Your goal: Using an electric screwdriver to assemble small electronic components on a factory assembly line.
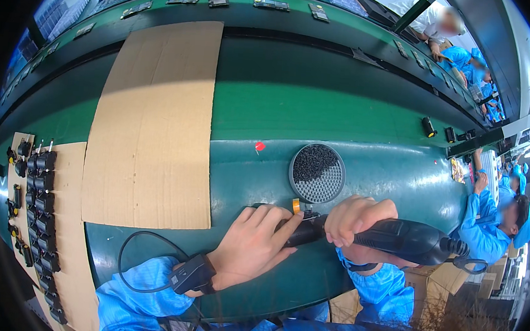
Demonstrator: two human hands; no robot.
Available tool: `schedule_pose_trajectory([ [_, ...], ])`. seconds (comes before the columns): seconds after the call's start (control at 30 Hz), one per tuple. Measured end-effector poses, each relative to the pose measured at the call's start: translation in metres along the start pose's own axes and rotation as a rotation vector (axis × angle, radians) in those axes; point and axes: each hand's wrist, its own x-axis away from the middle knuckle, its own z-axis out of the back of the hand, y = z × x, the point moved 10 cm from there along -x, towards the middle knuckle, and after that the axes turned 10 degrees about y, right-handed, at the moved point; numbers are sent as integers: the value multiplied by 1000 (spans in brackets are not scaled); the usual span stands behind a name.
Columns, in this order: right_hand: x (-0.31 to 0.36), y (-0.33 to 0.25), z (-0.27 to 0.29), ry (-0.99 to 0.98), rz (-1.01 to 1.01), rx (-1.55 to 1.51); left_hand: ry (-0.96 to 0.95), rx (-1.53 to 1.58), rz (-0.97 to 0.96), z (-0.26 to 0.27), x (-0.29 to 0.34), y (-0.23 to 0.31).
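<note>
I have the left hand (259,244) closed around a small black housing (304,231), held over the green surface (399,184) on the near side of a round grey screw dish (330,185). The fingers hide most of it; an orange tab (296,206) stands up at its far end. The right hand (359,223) is clamped on a black electric screwdriver (410,242), its nose end toward the housing, though I can't make out whether the tip touches.

I'd expect the housing to be light, stiff plastic, a little slick; I'd grip its solid sides and spare the tab, which looks thin and easily bent. The screwdriver should be heavier, rigid and best held round its barrel, as here.

I can read no brand or lettering on either; the black wrist box (193,275) carries a pale mark too small to read.
</note>
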Motion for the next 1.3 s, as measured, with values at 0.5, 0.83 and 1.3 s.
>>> schedule_pose_trajectory([
  [0.5, 1, 2, -1, -4, 1, -8, 1, -1, 1, 0, 1, 0],
  [0.83, 7, 17, 8, 21, -96, -194, -7, 0, 16, 0, 0, 0],
  [1.3, 8, 10, -1, -63, -22, -117, 10, -42, -16, 4, 3, 3],
])
